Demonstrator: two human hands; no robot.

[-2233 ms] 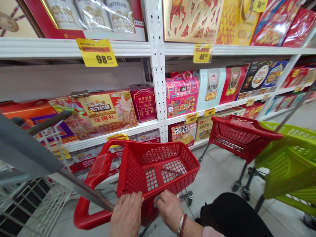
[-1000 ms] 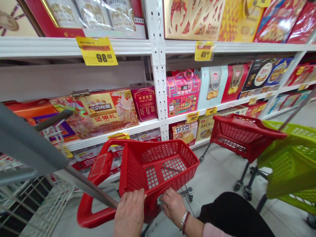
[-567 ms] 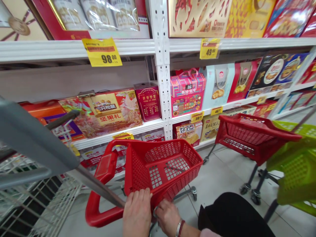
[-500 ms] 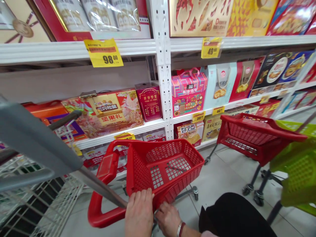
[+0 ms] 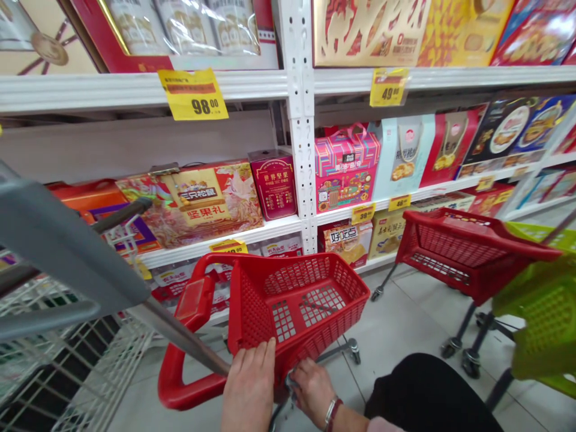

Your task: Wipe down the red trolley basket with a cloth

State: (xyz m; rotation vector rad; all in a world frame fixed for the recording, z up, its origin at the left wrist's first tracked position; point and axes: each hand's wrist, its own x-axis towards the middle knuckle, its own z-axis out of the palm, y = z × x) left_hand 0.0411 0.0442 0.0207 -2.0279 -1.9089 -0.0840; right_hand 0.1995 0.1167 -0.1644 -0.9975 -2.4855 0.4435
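Note:
A red plastic shopping cart basket (image 5: 315,300) with latticed sides and floor stands in front of me, its red handle (image 5: 180,384) to the left. Over the basket's near rim lies my left hand (image 5: 249,384), fingers together and gripping the edge. Just right of it and lower, my right hand (image 5: 314,387) is closed on a small greyish crumpled cloth (image 5: 291,383), held against the outside of the basket's near wall. Much of the cloth is hidden by the fingers. A metal bracelet and a dark red band circle the right wrist.
Shelves (image 5: 252,87) of gift boxes and price tags stand behind the cart. A grey-handled wire cart (image 5: 90,354) crowds the left side. Another red cart (image 5: 468,252) and a lime-green one (image 5: 540,318) stand at right. My dark-clothed knee (image 5: 427,396) is at the lower right.
My right hand has shifted slightly right and up along the basket's outer wall, and the greyish cloth shows more. The left hand stays on the rim, moved slightly left.

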